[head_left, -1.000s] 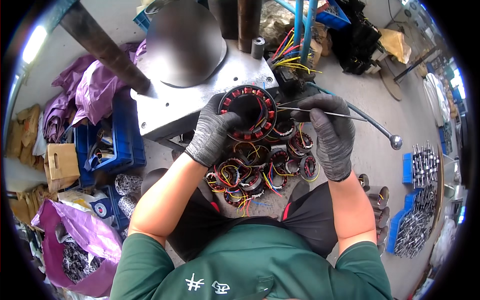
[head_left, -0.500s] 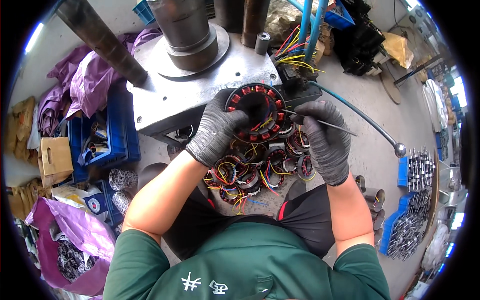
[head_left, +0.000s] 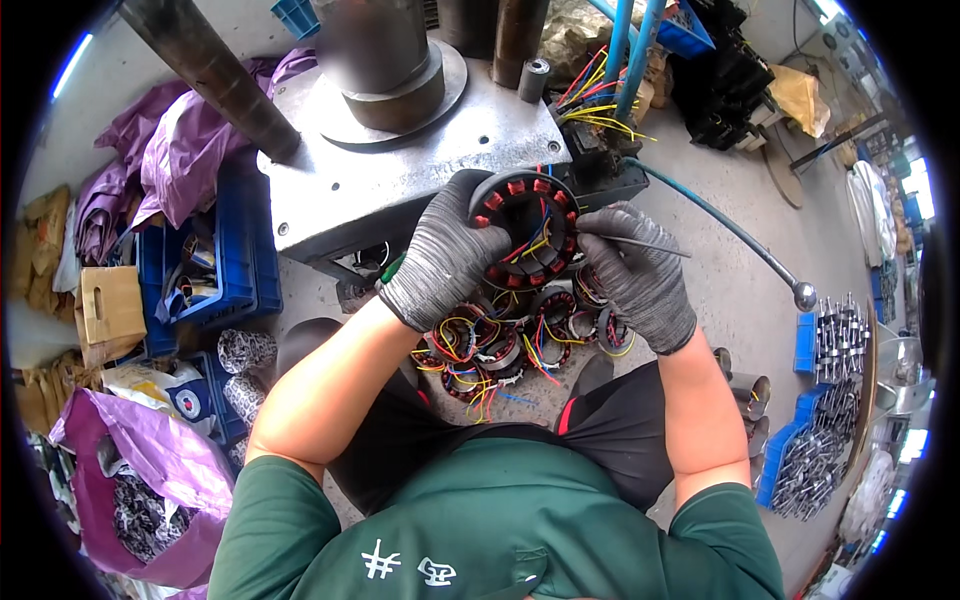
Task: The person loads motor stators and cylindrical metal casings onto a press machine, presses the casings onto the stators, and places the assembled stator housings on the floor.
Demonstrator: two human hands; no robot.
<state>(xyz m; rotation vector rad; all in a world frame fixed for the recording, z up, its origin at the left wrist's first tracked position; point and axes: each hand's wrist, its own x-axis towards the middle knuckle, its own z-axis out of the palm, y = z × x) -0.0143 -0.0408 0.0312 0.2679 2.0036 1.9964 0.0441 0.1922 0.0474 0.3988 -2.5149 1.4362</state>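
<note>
My left hand (head_left: 445,250), in a grey knitted glove, grips the left side of a motor stator (head_left: 541,187). The stator is a dark ring with red windings around its inside and red, blue and yellow wires across its opening. In my gloved right hand (head_left: 643,280) a thin dark metal rod (head_left: 650,246) is pinched, its near end at the stator's right rim. Whether the rod's tip touches the ring, I cannot tell. Below both hands, several more wired stators (head_left: 497,350) lie on the floor between my feet. A small green piece (head_left: 392,268) shows beside my left wrist.
Ahead stands a press with a steel table (head_left: 300,190) and thick columns. A lever with a ball end (head_left: 804,295) reaches out to the right. Blue crates (head_left: 262,285) and a purple sack (head_left: 80,480) sit left; blue trays of metal shafts (head_left: 812,455) sit right.
The stator has turned and tilted slightly in my left hand. My right hand has moved left, closer to the ring, with the rod. A green piece now shows beside my left wrist.
</note>
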